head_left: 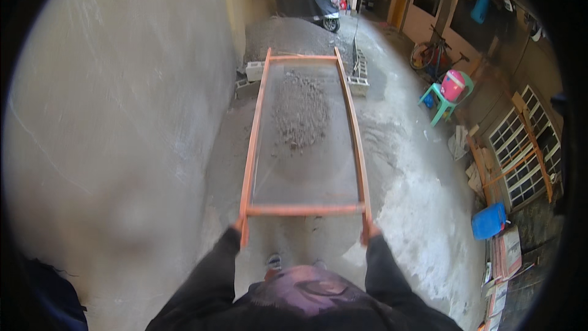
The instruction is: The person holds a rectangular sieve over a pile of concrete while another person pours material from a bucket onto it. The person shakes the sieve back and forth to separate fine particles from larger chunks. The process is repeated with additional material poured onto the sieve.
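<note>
A long wooden-framed sieve screen [305,210] stretches away in front of me, its reddish side rails ending in two handles. My left hand [238,225] is closed round the left handle, and my right hand [373,229] round the right one. Clumps of grey sand or gravel [300,113] lie on the mesh, mostly in its far half. The frame's far end reaches the foot of a grey sand pile [294,34]. My fingers are partly hidden by the handles and slightly blurred.
A plain wall [122,116] runs along my left. Hollow blocks [358,86] flank the frame's far end. To the right are a green chair [442,107] bearing a pink container [453,86], a bicycle [432,52] and a blue jug [489,220]. A covered motorcycle [315,0] stands behind the pile.
</note>
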Motion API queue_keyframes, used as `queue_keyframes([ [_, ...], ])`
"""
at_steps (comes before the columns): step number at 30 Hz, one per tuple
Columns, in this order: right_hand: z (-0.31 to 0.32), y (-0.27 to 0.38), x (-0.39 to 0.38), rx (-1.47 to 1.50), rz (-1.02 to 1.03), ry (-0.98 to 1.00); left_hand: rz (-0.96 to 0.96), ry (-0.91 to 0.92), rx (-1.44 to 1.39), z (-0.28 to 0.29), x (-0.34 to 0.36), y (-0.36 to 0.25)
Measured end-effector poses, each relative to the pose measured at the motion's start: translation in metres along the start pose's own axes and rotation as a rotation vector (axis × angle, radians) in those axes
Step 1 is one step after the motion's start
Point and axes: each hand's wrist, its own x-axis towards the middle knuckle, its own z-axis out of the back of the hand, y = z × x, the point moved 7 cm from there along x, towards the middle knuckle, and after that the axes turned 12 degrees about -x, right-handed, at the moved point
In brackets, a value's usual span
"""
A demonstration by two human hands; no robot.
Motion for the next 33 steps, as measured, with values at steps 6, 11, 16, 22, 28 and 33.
queue_keyframes([
  [6,0.037,-0.124,-0.071,-0.013,-0.123,0.029,0.289,-0.116,-0.226,0.064,-0.046,0.189],
  [11,0.020,-0.024,-0.026,-0.200,-0.010,-0.115,0.153,0.177,-0.023,0.023,0.012,0.072],
  [16,-0.024,0.137,0.009,-0.120,0.117,0.074,-0.052,-0.058,0.106,-0.030,0.023,-0.141],
  [22,-0.023,0.092,-0.002,-0.073,0.101,0.071,-0.027,-0.122,0.118,-0.017,0.002,-0.107],
  [28,0.015,-0.094,-0.050,-0.068,0.102,0.056,0.117,-0.151,0.089,0.051,-0.042,0.130],
  [33,0.022,-0.112,-0.055,-0.020,-0.046,0.027,-0.051,-0.290,0.122,0.061,-0.054,0.146],
])
